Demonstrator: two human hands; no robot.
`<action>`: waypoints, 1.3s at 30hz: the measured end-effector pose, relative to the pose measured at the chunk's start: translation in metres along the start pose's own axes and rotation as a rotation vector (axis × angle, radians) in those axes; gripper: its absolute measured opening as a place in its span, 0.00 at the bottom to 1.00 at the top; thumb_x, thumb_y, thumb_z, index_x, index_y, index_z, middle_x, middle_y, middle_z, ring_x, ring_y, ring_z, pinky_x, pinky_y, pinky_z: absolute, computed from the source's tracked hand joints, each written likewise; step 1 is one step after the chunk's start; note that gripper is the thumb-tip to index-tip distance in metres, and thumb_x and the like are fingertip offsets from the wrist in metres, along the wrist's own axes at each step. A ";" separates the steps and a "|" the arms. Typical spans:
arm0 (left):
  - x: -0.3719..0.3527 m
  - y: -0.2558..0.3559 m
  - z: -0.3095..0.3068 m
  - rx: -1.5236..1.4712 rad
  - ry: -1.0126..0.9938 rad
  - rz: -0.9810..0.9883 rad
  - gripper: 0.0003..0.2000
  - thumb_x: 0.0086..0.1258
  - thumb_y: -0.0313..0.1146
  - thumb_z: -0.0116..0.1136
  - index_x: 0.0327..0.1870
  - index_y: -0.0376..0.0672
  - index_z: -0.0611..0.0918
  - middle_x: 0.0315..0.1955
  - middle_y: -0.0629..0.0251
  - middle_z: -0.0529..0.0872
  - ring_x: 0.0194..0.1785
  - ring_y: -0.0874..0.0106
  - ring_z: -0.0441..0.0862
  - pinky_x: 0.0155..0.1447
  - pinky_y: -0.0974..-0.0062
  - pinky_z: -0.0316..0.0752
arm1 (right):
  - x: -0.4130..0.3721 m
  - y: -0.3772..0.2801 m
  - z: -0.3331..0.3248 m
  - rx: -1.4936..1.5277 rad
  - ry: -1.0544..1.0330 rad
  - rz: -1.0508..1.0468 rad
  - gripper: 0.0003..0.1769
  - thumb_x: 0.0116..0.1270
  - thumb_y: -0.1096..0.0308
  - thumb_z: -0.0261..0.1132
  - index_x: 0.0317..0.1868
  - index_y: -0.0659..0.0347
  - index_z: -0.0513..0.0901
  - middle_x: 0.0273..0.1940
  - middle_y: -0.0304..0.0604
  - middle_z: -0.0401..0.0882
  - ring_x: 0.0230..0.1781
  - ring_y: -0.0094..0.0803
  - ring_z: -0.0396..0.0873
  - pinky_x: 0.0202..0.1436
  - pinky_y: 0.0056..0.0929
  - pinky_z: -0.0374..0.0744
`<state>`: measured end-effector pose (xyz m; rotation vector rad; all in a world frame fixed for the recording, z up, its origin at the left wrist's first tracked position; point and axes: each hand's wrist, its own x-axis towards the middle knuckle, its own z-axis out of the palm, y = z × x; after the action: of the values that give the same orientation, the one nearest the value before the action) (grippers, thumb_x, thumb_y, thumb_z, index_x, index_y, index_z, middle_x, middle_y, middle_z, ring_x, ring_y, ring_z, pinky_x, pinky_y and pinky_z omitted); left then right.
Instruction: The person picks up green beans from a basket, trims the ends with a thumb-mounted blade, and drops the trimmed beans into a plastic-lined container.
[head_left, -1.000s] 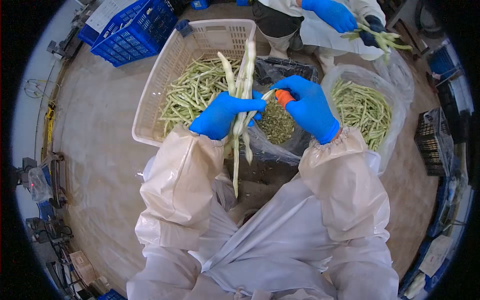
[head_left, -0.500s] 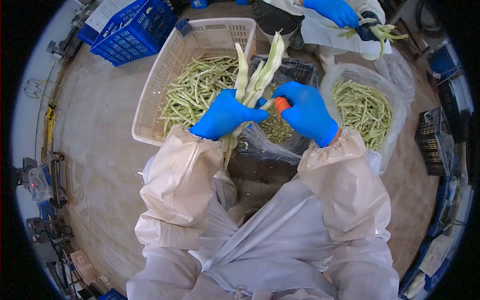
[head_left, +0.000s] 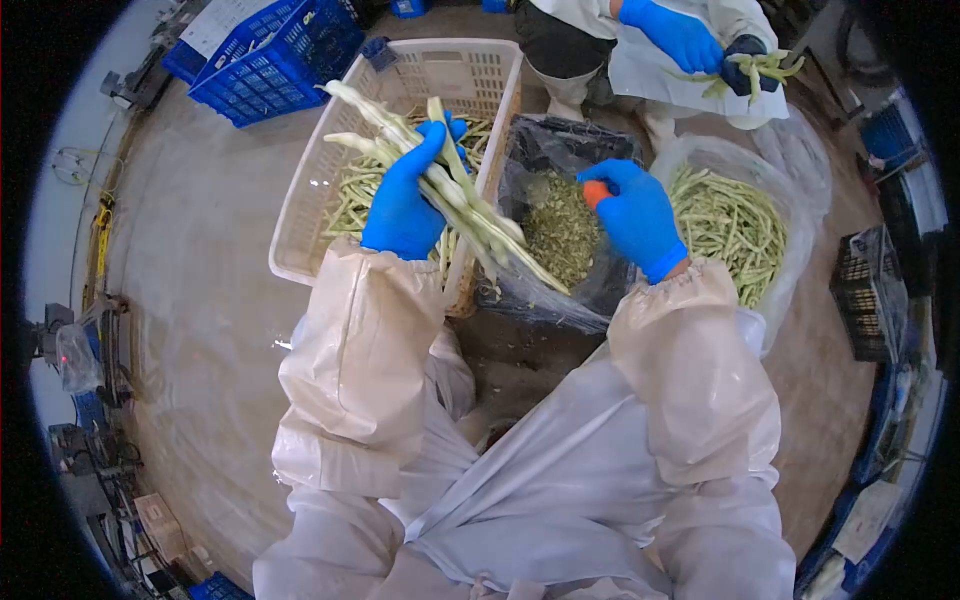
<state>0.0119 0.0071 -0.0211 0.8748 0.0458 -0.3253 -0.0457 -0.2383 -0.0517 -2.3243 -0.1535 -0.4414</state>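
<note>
My left hand (head_left: pixel 408 195), in a blue glove, is closed around a bunch of long pale green bean pods (head_left: pixel 470 207). They slant from upper left to lower right, over the edge of the cream crate (head_left: pixel 290 235) of beans. My right hand (head_left: pixel 637 220), also gloved in blue, is curled beside a small orange piece (head_left: pixel 597 193) at the thumb and index finger. Whether this is a tool's handle or a finger cover I cannot make out. Below and between the hands, a plastic-lined black crate (head_left: pixel 530 150) holds small green bean trimmings (head_left: pixel 562 230).
A clear plastic bag (head_left: pixel 790 275) full of beans (head_left: pixel 728 220) stands to the right. Across from me a co-worker's gloved hand (head_left: pixel 685 38) holds bean pods. Blue crates (head_left: pixel 275 80) stand at upper left, and a black crate (head_left: pixel 862 305) at far right.
My left hand has moved left and up, tipping the pods from near upright to a slant over the cream crate. My right hand has drawn slightly right, away from the pods.
</note>
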 end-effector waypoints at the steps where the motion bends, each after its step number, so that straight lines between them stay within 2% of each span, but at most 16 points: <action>1: 0.002 0.000 0.000 -0.012 0.001 0.012 0.14 0.66 0.35 0.59 0.51 0.44 0.78 0.43 0.66 0.81 0.46 0.74 0.77 0.49 0.74 0.73 | 0.001 0.002 -0.001 -0.073 0.009 -0.062 0.12 0.59 0.70 0.62 0.44 0.57 0.83 0.34 0.54 0.81 0.35 0.47 0.80 0.43 0.35 0.77; 4: 0.001 -0.002 0.002 -0.040 0.007 0.030 0.15 0.66 0.34 0.59 0.52 0.42 0.77 0.44 0.66 0.81 0.46 0.73 0.77 0.50 0.73 0.74 | 0.002 -0.015 0.007 0.207 0.047 -0.123 0.13 0.60 0.68 0.62 0.45 0.60 0.83 0.32 0.53 0.82 0.33 0.40 0.81 0.41 0.33 0.78; 7: 0.000 -0.003 0.003 -0.057 0.004 0.035 0.16 0.66 0.33 0.59 0.54 0.41 0.75 0.46 0.64 0.80 0.49 0.71 0.78 0.53 0.73 0.75 | 0.002 -0.028 0.004 0.530 -0.286 0.141 0.14 0.61 0.68 0.61 0.46 0.63 0.83 0.32 0.50 0.83 0.33 0.32 0.80 0.41 0.29 0.77; 10: 0.004 -0.001 -0.001 -0.061 0.003 0.068 0.15 0.66 0.31 0.59 0.53 0.41 0.75 0.46 0.64 0.80 0.50 0.70 0.78 0.53 0.73 0.75 | 0.000 -0.040 -0.004 0.591 -0.426 0.265 0.14 0.62 0.68 0.60 0.45 0.66 0.83 0.33 0.46 0.84 0.33 0.26 0.79 0.41 0.27 0.76; 13: 0.005 -0.001 0.001 -0.064 0.047 0.124 0.14 0.65 0.31 0.59 0.51 0.41 0.76 0.46 0.63 0.80 0.49 0.70 0.78 0.51 0.73 0.76 | -0.001 -0.043 -0.005 0.658 -0.501 0.300 0.14 0.61 0.69 0.60 0.45 0.66 0.83 0.33 0.45 0.84 0.33 0.25 0.80 0.40 0.26 0.76; 16: 0.006 -0.002 0.002 -0.103 0.066 0.159 0.13 0.65 0.31 0.60 0.49 0.42 0.76 0.44 0.63 0.80 0.46 0.70 0.78 0.49 0.72 0.76 | -0.006 -0.034 0.009 0.723 -0.505 0.249 0.14 0.60 0.70 0.58 0.45 0.66 0.83 0.34 0.44 0.84 0.33 0.23 0.80 0.37 0.25 0.77; 19: 0.007 0.002 -0.003 -0.136 0.067 0.176 0.13 0.65 0.31 0.60 0.49 0.42 0.76 0.43 0.64 0.80 0.47 0.70 0.78 0.50 0.72 0.76 | -0.005 -0.034 0.008 0.737 -0.665 0.270 0.15 0.60 0.71 0.57 0.45 0.65 0.83 0.35 0.42 0.84 0.32 0.21 0.79 0.34 0.22 0.76; 22: 0.010 0.007 -0.007 -0.205 0.092 0.190 0.12 0.65 0.31 0.61 0.48 0.41 0.77 0.42 0.64 0.81 0.47 0.70 0.78 0.50 0.73 0.76 | -0.005 -0.043 0.002 0.819 -0.739 0.377 0.15 0.61 0.71 0.56 0.45 0.65 0.83 0.33 0.42 0.85 0.30 0.20 0.79 0.31 0.20 0.75; 25: 0.009 0.011 -0.006 -0.198 0.068 0.190 0.12 0.65 0.31 0.60 0.47 0.41 0.77 0.41 0.64 0.81 0.47 0.70 0.79 0.50 0.73 0.76 | -0.008 -0.045 0.003 0.892 -0.685 0.436 0.14 0.61 0.72 0.56 0.44 0.65 0.84 0.32 0.43 0.84 0.28 0.21 0.79 0.29 0.20 0.74; 28: 0.009 0.010 -0.007 -0.185 0.070 0.202 0.11 0.64 0.31 0.61 0.46 0.40 0.78 0.39 0.63 0.81 0.43 0.71 0.79 0.47 0.74 0.76 | -0.008 -0.039 0.003 0.747 -0.481 0.318 0.13 0.60 0.73 0.57 0.43 0.66 0.83 0.31 0.44 0.84 0.27 0.23 0.78 0.29 0.22 0.75; 31: 0.006 0.014 -0.005 -0.033 0.056 0.123 0.14 0.67 0.31 0.58 0.50 0.36 0.76 0.42 0.58 0.81 0.41 0.71 0.78 0.47 0.76 0.74 | -0.004 -0.033 0.002 0.638 -0.277 0.297 0.12 0.58 0.75 0.59 0.42 0.67 0.83 0.31 0.43 0.83 0.28 0.24 0.78 0.31 0.24 0.75; 32: 0.002 0.007 -0.001 0.055 0.145 0.178 0.14 0.65 0.32 0.59 0.48 0.35 0.77 0.37 0.59 0.81 0.34 0.71 0.75 0.40 0.77 0.72 | -0.004 -0.031 0.002 0.495 -0.158 0.208 0.12 0.58 0.75 0.59 0.41 0.67 0.83 0.31 0.43 0.83 0.28 0.25 0.78 0.32 0.24 0.76; 34: 0.005 0.000 -0.003 0.115 0.173 0.141 0.12 0.65 0.32 0.59 0.45 0.35 0.78 0.34 0.60 0.80 0.32 0.71 0.75 0.38 0.77 0.72 | -0.004 -0.027 0.003 0.205 0.077 0.033 0.11 0.58 0.75 0.59 0.41 0.67 0.83 0.31 0.44 0.82 0.27 0.26 0.78 0.34 0.25 0.76; 36: 0.008 -0.007 -0.007 0.136 0.195 0.093 0.10 0.65 0.33 0.59 0.40 0.35 0.79 0.29 0.62 0.79 0.31 0.72 0.76 0.35 0.78 0.71 | 0.001 -0.024 0.002 0.268 0.161 -0.005 0.13 0.58 0.76 0.59 0.43 0.67 0.82 0.31 0.45 0.82 0.28 0.27 0.78 0.34 0.25 0.76; 37: 0.009 -0.008 -0.010 0.113 0.132 0.046 0.09 0.65 0.33 0.59 0.39 0.37 0.79 0.27 0.63 0.79 0.30 0.72 0.76 0.35 0.78 0.72 | 0.003 -0.025 0.001 0.300 0.204 -0.025 0.13 0.58 0.77 0.59 0.44 0.67 0.82 0.32 0.46 0.82 0.28 0.28 0.78 0.34 0.25 0.76; 39: 0.010 -0.008 -0.016 0.067 0.007 -0.045 0.07 0.66 0.33 0.57 0.37 0.39 0.80 0.25 0.65 0.78 0.29 0.74 0.77 0.34 0.79 0.72 | 0.007 -0.031 -0.018 0.717 0.075 0.210 0.17 0.57 0.77 0.59 0.48 0.67 0.79 0.33 0.47 0.82 0.28 0.29 0.77 0.33 0.24 0.75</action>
<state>0.0204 0.0123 -0.0388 0.9425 0.0615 -0.3679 -0.0511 -0.2288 -0.0164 -1.5966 -0.0211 -0.3011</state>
